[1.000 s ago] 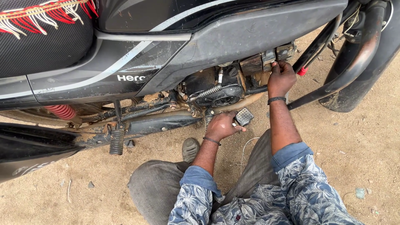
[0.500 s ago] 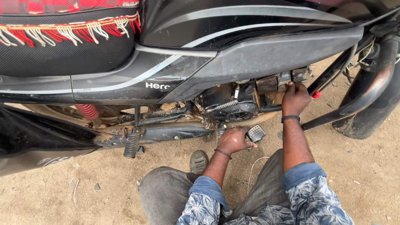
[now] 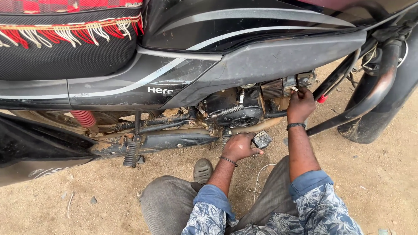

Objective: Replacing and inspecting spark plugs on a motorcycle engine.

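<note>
Outdoors, daylight; bare sandy ground [image 3: 383, 174], scattered pebbles.

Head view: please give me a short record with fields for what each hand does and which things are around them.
left hand: left hand grips the area beside the small black ridged brake pedal
right hand: right hand reaches up to the dirty engine parts under the grey side panel
vehicle: black motorcycle with grey stripes, fringed red seat cover
nearby: black ribbed footrest, red coil spring
ground: sandy brown soil
</note>
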